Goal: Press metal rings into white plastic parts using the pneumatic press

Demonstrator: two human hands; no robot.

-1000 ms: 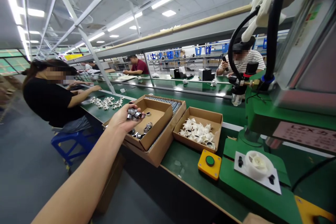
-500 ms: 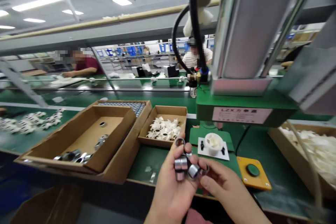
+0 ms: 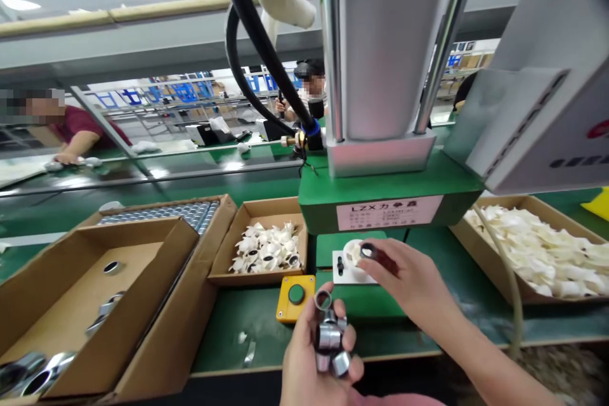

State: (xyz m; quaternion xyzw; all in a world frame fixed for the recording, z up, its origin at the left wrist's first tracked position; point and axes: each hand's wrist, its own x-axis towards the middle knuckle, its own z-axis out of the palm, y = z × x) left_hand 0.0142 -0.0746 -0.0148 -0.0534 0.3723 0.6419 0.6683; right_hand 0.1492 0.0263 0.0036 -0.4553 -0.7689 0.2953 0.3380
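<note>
Hands (image 3: 304, 349) hold metal rings (image 3: 329, 335).

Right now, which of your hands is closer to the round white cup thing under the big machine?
The right: its fingers hold a metal ring right over the white round holder. The left hand is lower and nearer the body, cupping several rings.

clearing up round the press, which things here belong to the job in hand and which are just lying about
Likely the job:
- metal rings in the left hand
- single ring in the right hand
- white holder under the press
- finned parts, boxed
- green button

Likely lying about:
- clear scraps
- yellow item, right edge, use unclear
</note>
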